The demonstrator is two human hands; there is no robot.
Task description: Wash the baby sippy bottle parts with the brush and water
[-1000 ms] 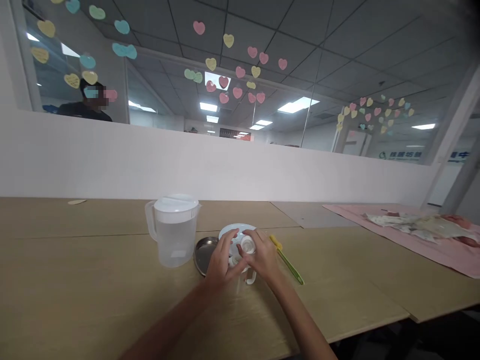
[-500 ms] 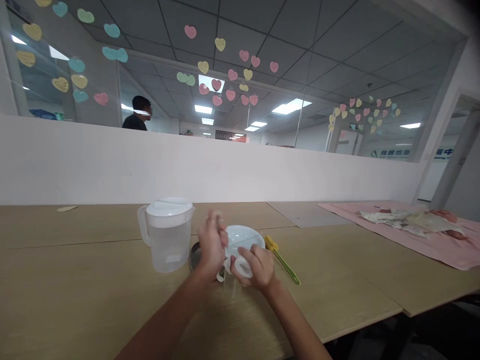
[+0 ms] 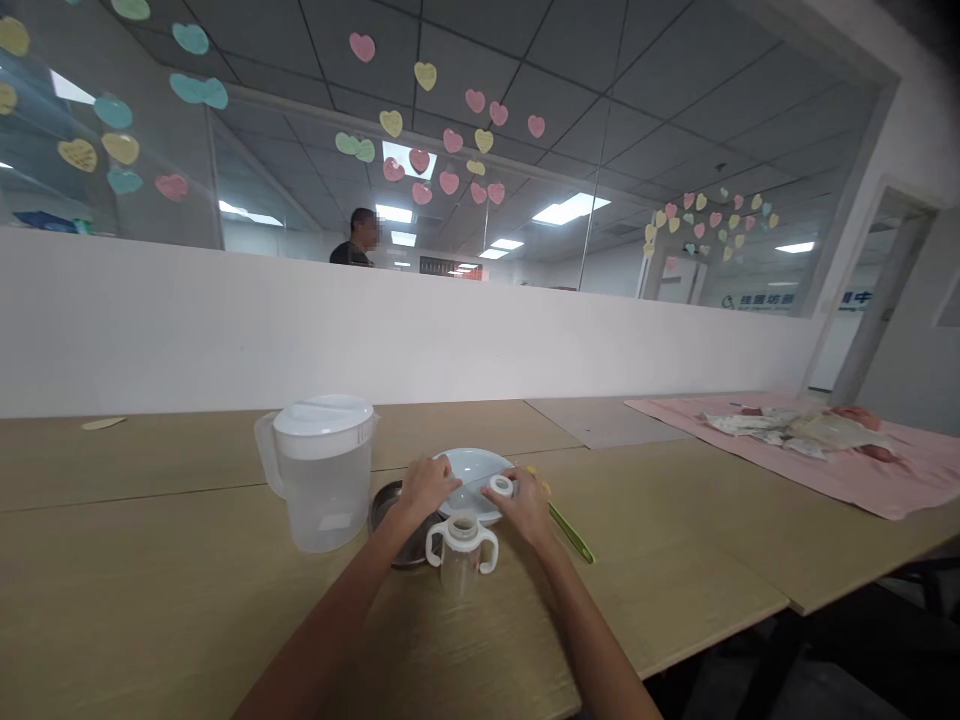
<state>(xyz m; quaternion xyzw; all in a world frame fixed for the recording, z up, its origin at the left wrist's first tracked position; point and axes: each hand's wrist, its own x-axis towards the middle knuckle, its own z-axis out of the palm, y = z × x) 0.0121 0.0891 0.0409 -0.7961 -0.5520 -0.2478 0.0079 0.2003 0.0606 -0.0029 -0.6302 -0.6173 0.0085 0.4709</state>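
Observation:
A clear baby bottle (image 3: 460, 565) with a white collar and two side handles stands upright and uncapped on the table, between my forearms. My right hand (image 3: 525, 503) grips a small white bottle cap ring (image 3: 501, 486) between thumb and fingers, over the right side of a white plate (image 3: 474, 466). At the plate's left rim is my left hand (image 3: 427, 487), its fingers loosely bent and the thumb apart from them. I see nothing held in it; whether it touches the plate is unclear. Below the left hand lies a round metal dish (image 3: 411, 548), partly covered by hand and bottle.
A lidded clear pitcher (image 3: 326, 490) stands at left. Right of the plate lies a green-handled brush (image 3: 571, 532) with a yellow head. Further right a pink cloth (image 3: 862, 480) carries white fabric items. A person (image 3: 356, 240) is beyond the glass.
My left hand has come down to the plate's left rim. My right hand has moved away from the bottle toward the plate with the cap ring, leaving the bottle's top in view.

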